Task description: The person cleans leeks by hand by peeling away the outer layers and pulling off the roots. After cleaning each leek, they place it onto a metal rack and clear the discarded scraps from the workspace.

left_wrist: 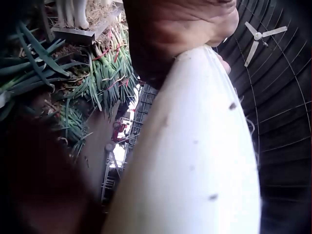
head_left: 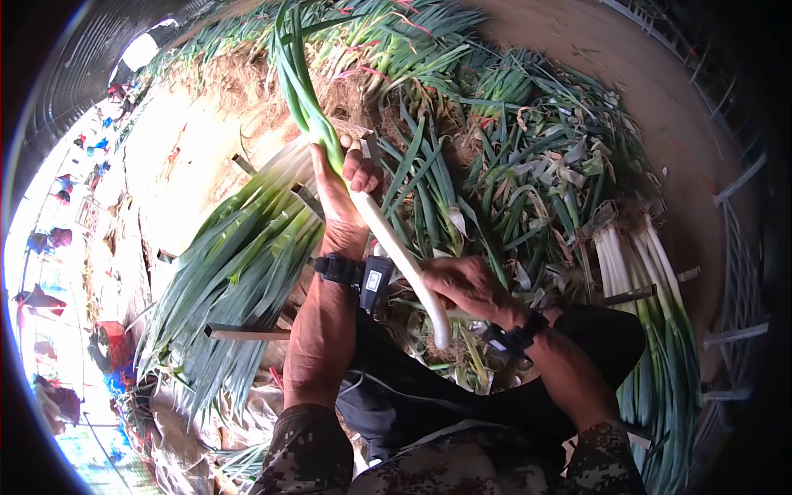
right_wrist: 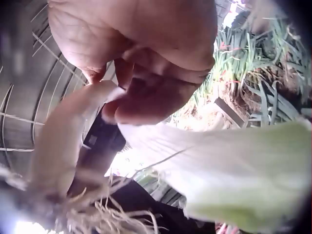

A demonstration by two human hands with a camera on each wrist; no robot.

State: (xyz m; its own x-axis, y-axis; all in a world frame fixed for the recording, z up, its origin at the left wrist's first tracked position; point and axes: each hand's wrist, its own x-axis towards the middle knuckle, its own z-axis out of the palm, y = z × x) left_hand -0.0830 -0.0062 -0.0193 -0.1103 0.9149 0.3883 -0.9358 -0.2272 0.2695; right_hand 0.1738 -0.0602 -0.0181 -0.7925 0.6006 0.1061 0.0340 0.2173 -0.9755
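A long green onion (head_left: 400,247) with a thick white stalk slants across the head view, green leaves up and white end down. My left hand (head_left: 346,177) grips it where white turns green. In the left wrist view the white stalk (left_wrist: 190,146) runs close past the camera. My right hand (head_left: 470,287) is at the lower stalk with its fingers curled. The right wrist view shows its thumb and fingertips pinching at the pale stalk (right_wrist: 58,141), with thin roots (right_wrist: 112,214) below. A broad white-and-green layer (right_wrist: 229,170) extends to the right beneath those fingers.
To the left, a pile of white-stalked green onions (head_left: 247,239) lies across a metal-bar rack (head_left: 247,332). More with roots on stand at the right (head_left: 652,305). Heaps of leafy bundles (head_left: 544,157) cover the ground ahead, beside a bare dirt path (head_left: 569,41).
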